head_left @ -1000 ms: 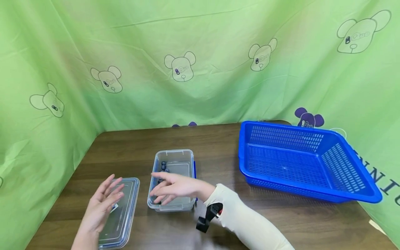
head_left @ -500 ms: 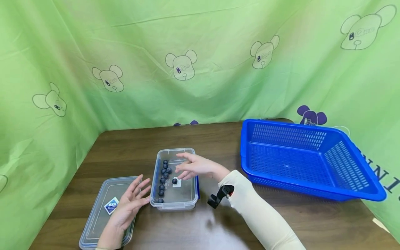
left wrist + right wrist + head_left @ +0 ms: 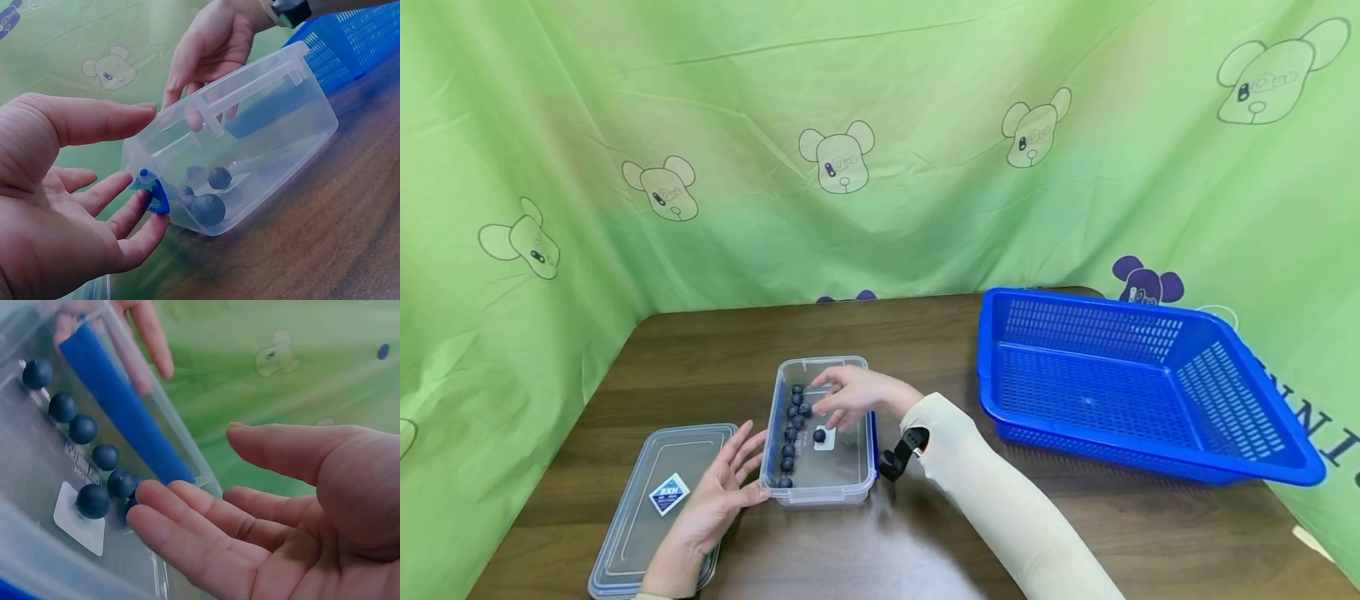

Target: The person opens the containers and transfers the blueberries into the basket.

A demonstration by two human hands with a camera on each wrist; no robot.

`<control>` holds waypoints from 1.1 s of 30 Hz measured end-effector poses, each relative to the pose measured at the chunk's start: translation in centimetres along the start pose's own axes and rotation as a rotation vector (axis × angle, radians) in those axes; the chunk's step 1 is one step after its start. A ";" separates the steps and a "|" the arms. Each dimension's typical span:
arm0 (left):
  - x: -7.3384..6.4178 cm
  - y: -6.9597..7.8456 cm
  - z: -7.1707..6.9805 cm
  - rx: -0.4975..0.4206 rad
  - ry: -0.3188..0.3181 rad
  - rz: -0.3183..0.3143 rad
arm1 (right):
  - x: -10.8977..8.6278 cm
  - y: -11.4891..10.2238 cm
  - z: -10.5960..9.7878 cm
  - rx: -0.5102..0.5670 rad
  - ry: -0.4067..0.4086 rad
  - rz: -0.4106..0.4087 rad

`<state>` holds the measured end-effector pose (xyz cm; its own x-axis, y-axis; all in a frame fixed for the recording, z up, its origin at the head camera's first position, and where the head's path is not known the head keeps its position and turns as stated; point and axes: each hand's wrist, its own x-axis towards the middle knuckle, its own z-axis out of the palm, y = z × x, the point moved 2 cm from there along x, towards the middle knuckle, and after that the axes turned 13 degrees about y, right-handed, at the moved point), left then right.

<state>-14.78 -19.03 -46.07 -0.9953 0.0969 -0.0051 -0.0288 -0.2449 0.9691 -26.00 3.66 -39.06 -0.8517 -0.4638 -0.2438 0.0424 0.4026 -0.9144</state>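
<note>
A clear plastic box [image 3: 823,493] stands uncovered on the table, with several round dark blueberries [image 3: 787,449] in a line along its left side. One more blueberry [image 3: 92,501] sits apart on a white label in the box floor. My left hand [image 3: 718,492] is at the box's left side, its thumb at the near left rim corner. In the left wrist view its fingertips lie at a blue clip [image 3: 157,197] on the box's side. Over the box's opening is my right hand [image 3: 863,396], fingers extended above the blueberries, holding nothing visible.
Left of the box lies a clear lid [image 3: 636,525] with a blue-and-white label [image 3: 668,494], partly behind my left forearm. A large blue perforated basket [image 3: 1150,464] stands on the right. Green cloth [image 3: 925,225] hangs behind the brown wooden table [image 3: 917,350].
My left hand has moved right from over the lid to the box's side. The right hand has shifted back and right, uncovering the blueberries, then slightly left again. The view has shifted a little.
</note>
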 end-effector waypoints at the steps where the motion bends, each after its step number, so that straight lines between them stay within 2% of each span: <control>1: 0.0 -0.1 -0.1 -0.002 -0.006 0.003 | 0.3 -0.1 0.2 -0.026 0.006 0.009; 9: 0.0 -0.3 -0.4 -0.009 -0.019 0.004 | 1.9 -0.1 1.6 -0.206 0.057 0.100; 20: -0.1 -0.3 0.0 0.004 -0.010 0.008 | 2.8 0.3 3.1 -0.293 0.104 0.165; 27: -0.2 -0.4 0.0 -0.010 -0.017 0.021 | 3.2 0.9 4.1 -0.456 0.139 0.211; 33: -0.2 -0.6 0.1 -0.020 -0.021 0.031 | 3.6 1.3 4.5 -0.449 0.179 0.228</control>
<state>-14.57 -18.84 -46.58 -0.9935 0.1093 0.0307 0.0004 -0.2676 0.9635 -26.69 -1.05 -42.61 -0.9243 -0.1996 -0.3252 0.0420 0.7938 -0.6067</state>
